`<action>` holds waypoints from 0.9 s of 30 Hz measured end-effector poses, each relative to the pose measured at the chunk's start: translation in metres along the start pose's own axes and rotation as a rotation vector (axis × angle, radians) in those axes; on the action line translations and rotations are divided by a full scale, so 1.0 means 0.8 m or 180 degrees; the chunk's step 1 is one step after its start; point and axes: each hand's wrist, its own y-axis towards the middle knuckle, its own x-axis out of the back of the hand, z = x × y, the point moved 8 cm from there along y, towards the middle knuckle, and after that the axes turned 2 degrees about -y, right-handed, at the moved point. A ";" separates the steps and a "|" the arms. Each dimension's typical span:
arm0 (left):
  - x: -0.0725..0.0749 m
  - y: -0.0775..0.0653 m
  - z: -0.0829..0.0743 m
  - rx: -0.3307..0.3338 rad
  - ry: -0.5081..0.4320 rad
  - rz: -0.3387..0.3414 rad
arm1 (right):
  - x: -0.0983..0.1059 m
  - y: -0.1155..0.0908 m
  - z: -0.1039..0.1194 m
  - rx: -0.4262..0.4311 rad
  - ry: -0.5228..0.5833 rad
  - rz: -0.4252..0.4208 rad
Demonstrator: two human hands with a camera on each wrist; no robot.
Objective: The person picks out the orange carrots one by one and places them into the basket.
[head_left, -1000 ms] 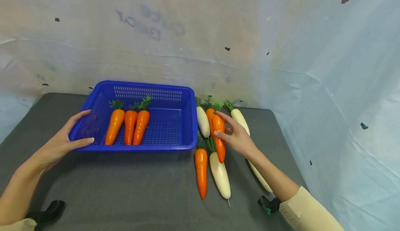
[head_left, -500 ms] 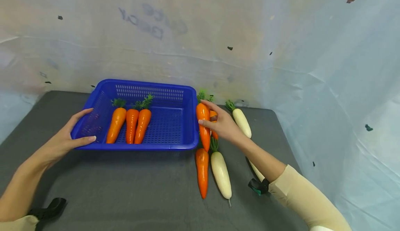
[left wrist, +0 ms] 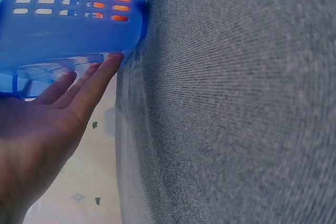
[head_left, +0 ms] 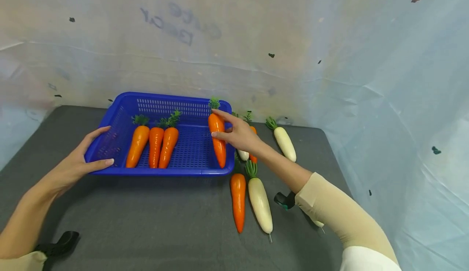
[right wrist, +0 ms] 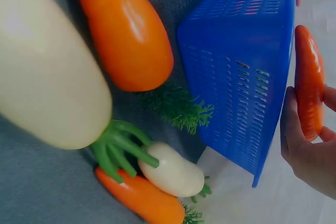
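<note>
A blue slotted plastic basket (head_left: 161, 172) stands on the dark table, with three orange carrots (head_left: 155, 145) side by side in its left half. My left hand (head_left: 75, 161) holds the basket at its left end, thumb over the rim; the left wrist view has its fingers (left wrist: 97, 85) stretched against the blue wall. Between thumb and fingers my right hand (head_left: 239, 134) pinches another carrot (head_left: 217, 138), leafy top towards the wall. This carrot hangs over the basket's right part. In the right wrist view it shows above the rim, beside the basket's end wall (right wrist: 231, 61).
Right of the basket lie a carrot (head_left: 238, 202) and a white radish (head_left: 261, 204) near the front. Behind them are another carrot (head_left: 253, 157) and a small radish (head_left: 243, 155). Further radishes (head_left: 285, 143) lie right, one partly behind the right forearm. A pale plastic sheet (head_left: 234, 39) hangs behind.
My right hand has carried the carrot left, from above the vegetables on the right to over the basket's right side. My left hand keeps its place on the basket.
</note>
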 end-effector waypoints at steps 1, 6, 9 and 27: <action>0.000 0.001 0.000 0.0017 0.0004 -0.0005 | -0.002 0.004 0.000 0.0002 -0.0023 0.0004; -0.001 0.002 0.002 0.0040 -0.0030 -0.0005 | -0.014 0.022 0.003 -0.0010 -0.0005 0.0071; -0.001 0.002 0.002 0.0035 -0.0048 -0.0002 | -0.024 0.033 0.002 -0.0027 0.0084 0.0162; 0.001 0.003 0.002 -0.0002 -0.0047 -0.0012 | -0.079 0.081 0.001 -0.0124 -0.0188 0.0275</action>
